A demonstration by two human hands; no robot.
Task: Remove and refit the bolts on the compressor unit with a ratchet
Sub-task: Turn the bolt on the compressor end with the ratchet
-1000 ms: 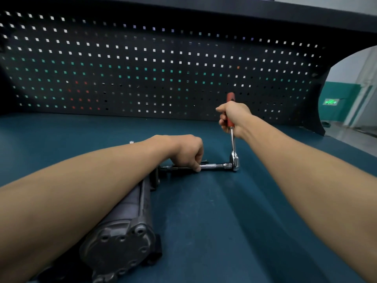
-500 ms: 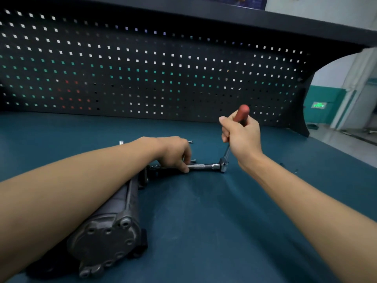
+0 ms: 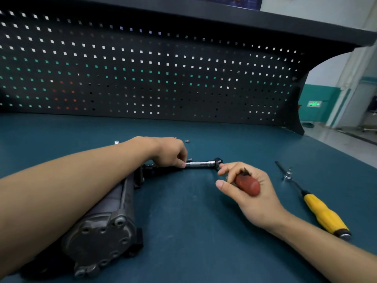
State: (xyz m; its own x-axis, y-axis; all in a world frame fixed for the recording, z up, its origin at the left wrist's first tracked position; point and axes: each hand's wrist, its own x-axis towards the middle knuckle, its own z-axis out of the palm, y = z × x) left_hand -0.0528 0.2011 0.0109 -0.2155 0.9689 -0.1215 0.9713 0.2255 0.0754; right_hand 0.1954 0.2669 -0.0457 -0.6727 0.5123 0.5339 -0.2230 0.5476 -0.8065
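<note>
Red ratchet [image 3: 247, 185] grip lies in the curled right hand [image 3: 259, 205]. At 10 o'clock the left hand [image 3: 169, 153] pinches its chrome extension [image 3: 201, 164]. Compressor [image 3: 106, 225] lies at 8 o'clock on the bench [image 3: 193, 231], and a yellow screwdriver [image 3: 324, 213] at 3.

The compressor unit [image 3: 98, 242] is a dark grey metal tube lying on its side on the blue table [image 3: 204, 242]. The ratchet [image 3: 247, 185] has a red handle, and its shiny silver bar points at the tube's far end. Small bolts [image 3: 186, 141] lie loose behind.
</note>
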